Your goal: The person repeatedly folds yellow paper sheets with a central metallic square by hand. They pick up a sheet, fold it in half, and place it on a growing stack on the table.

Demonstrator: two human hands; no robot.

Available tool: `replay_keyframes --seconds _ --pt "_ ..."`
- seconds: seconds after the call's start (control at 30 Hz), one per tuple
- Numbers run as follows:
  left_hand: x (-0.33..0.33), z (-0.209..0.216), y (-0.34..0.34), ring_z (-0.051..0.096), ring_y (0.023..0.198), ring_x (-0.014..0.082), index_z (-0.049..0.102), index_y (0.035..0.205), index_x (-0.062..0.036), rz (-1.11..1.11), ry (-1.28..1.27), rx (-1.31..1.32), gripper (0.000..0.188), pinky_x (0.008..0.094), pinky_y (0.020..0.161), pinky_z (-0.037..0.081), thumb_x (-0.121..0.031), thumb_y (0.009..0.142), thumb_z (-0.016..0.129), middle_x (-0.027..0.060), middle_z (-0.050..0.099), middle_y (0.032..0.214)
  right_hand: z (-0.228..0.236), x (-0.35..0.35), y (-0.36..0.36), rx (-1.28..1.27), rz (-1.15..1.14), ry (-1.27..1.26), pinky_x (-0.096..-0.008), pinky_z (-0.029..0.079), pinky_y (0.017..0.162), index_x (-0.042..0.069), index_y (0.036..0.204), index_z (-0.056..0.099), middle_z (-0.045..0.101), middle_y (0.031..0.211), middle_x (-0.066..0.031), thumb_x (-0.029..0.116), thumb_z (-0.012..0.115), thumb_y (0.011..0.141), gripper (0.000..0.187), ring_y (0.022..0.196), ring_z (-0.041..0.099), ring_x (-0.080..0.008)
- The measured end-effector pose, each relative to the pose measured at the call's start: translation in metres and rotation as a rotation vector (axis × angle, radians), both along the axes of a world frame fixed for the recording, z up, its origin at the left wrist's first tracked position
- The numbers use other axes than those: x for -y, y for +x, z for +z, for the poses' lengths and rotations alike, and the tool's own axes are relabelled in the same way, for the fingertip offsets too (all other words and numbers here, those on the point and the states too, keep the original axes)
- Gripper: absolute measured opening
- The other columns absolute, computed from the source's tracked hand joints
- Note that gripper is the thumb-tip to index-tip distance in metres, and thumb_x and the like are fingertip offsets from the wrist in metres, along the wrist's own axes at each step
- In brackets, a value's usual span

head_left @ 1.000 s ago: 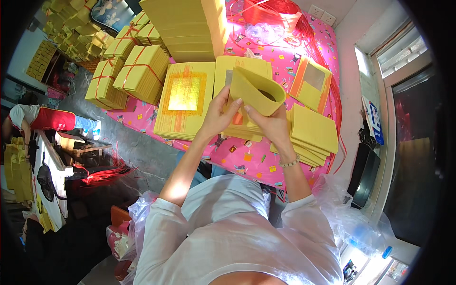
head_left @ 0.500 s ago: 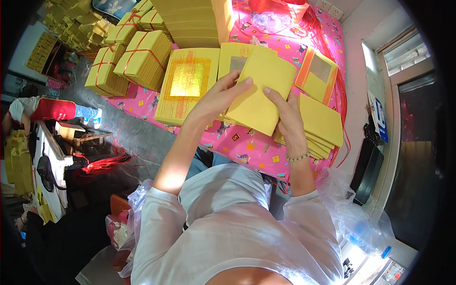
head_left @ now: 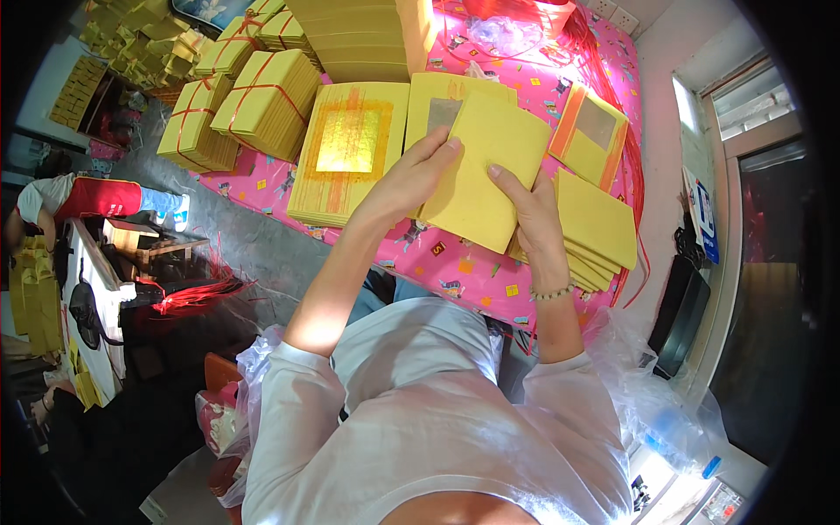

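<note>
Between my two hands I hold a pad of plain yellow paper (head_left: pixel 490 188), tilted above the pink-covered table. My left hand (head_left: pixel 411 179) is closed on its left edge with the thumb on top. On the lower right edge, my right hand (head_left: pixel 535 214) grips it, thumb across the face. Partly hidden behind the pad lies yellow paper with a silver square (head_left: pixel 444 114). To the left sits a stack of yellow paper printed with a gold square (head_left: pixel 350 140). Several plain yellow pads (head_left: pixel 604 223) lie fanned beside my right wrist.
Bundles tied with red string (head_left: pixel 267 96) stand at the table's far left, near a tall yellow stack (head_left: pixel 354 39). An orange-banded yellow packet (head_left: pixel 591 131) and red strings (head_left: pixel 632 166) lie at the right. Left, a person in a red vest (head_left: pixel 105 198) bends over another table (head_left: pixel 101 306).
</note>
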State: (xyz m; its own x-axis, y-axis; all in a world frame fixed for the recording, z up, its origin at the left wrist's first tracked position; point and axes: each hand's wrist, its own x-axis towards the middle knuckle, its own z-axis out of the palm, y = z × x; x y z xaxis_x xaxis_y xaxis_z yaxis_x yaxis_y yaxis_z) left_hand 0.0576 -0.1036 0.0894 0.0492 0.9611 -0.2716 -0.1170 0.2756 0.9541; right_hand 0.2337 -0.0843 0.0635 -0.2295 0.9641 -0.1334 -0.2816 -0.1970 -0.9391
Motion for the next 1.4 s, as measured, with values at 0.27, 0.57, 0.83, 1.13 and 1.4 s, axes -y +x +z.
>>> replay_keyframes --seconds 0.27,0.57,0.83,1.13,1.4 --pt "0.004 0.005 0.006 0.054 0.112 0.0168 0.047 0.130 0.0042 -0.017 0.134 -0.048 0.041 0.0291 0.096 0.042 -0.025 0.102 0.044 0.0116 0.058 0.122 -0.001 0.000 -0.001 0.067 -0.012 0.054 -0.0308 0.053 0.084 -0.005 0.123 0.051 0.063 0.114 -0.0141 0.008 0.071 0.084 0.045 0.100 0.064 -0.0190" --pt "0.003 -0.022 0.015 0.057 0.106 0.0162 0.044 0.129 0.0038 0.029 0.330 0.111 0.036 0.0295 0.092 0.044 -0.016 0.100 0.047 0.0100 0.060 0.117 0.002 0.007 -0.007 0.157 -0.071 0.321 -0.0285 0.054 0.081 -0.003 0.119 0.051 0.065 0.108 -0.0121 0.001 0.073 0.080 0.045 0.097 0.065 -0.0160" --pt "0.010 -0.032 0.016 0.063 0.097 0.0268 0.043 0.125 0.0029 0.133 0.646 -0.220 0.034 0.0343 0.082 0.048 -0.017 0.099 0.050 0.0196 0.063 0.105 0.002 0.012 -0.001 0.120 -0.033 0.356 -0.0265 0.052 0.082 -0.001 0.116 0.058 0.067 0.107 -0.0072 0.003 0.074 0.081 0.039 0.096 0.063 -0.0124" --pt "0.010 -0.026 0.014 0.064 0.089 0.0357 0.042 0.122 0.0040 0.117 0.700 -0.320 0.035 0.0372 0.075 0.049 -0.020 0.099 0.052 0.0231 0.063 0.098 0.003 0.012 0.004 0.129 -0.004 0.369 -0.0262 0.050 0.083 0.000 0.115 0.061 0.068 0.107 -0.0057 0.006 0.074 0.083 0.035 0.096 0.062 -0.0109" --pt "0.011 -0.030 0.018 0.065 0.082 0.0304 0.044 0.111 0.0030 0.132 0.665 -0.259 0.028 0.0355 0.070 0.049 -0.022 0.099 0.051 0.0204 0.062 0.090 0.007 0.013 0.006 0.119 -0.006 0.325 -0.0267 0.051 0.081 -0.001 0.114 0.061 0.068 0.106 -0.0070 0.009 0.074 0.085 0.034 0.095 0.063 -0.0106"
